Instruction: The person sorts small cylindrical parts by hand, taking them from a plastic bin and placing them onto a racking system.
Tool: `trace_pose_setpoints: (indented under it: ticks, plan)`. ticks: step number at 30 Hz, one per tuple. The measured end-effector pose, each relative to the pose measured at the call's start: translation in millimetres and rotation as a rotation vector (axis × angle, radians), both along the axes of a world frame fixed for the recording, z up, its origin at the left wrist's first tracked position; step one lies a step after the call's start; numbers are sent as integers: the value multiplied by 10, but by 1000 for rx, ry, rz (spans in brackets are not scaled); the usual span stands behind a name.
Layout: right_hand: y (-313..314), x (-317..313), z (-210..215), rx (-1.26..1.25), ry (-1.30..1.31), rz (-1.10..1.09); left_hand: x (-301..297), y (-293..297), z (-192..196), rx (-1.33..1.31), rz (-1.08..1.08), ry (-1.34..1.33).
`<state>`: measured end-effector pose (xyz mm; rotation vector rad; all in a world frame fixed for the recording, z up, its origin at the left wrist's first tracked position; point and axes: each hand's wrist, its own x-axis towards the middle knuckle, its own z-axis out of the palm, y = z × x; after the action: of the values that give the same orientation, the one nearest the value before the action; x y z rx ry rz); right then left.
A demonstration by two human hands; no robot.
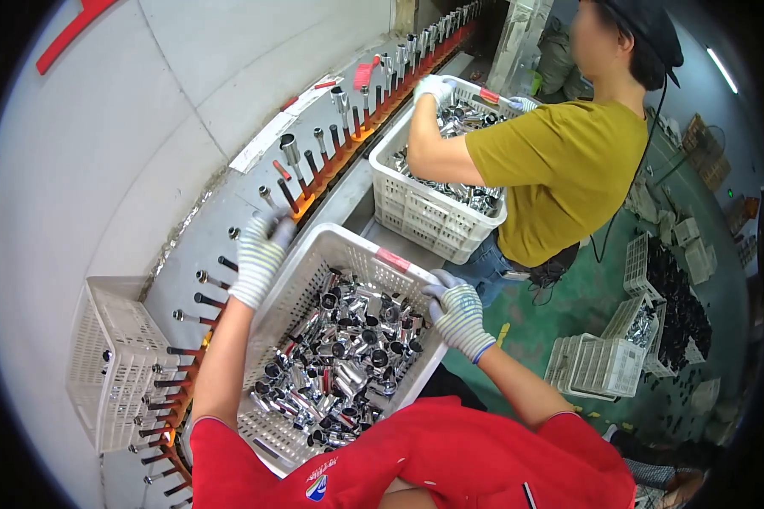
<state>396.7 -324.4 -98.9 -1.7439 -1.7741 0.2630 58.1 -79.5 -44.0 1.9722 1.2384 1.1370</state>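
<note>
In front of me stands a white plastic basket [267, 327] heaped with shiny chrome tube-shaped parts [352, 339], several with black ends. My right hand [461, 316], in a striped knit glove with grey fingers, grips the basket's right rim near a red label. My left hand [261, 257], gloved alike, is at the far left rim, beside the row of upright pegs [301, 199]. Its grey fingers look spread, and I see nothing held in them. Whether they touch the rim or a peg, I cannot tell. Chrome tubes [291, 151] sit on some of the pegs.
A co-worker in a mustard shirt [560, 161] has gloved hands at a second white basket [437, 216] of chrome parts. The peg line curves along the left wall, past another white crate [127, 373]. Crates [607, 366] and a pile of black parts [675, 297] occupy the green floor.
</note>
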Motion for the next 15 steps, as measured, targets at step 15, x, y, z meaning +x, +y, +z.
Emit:
trace_pose_setpoints:
  ticks: [15]
  plan:
    - [-39, 48, -77, -114, -4, -26, 903, 1959, 737, -293, -103, 520]
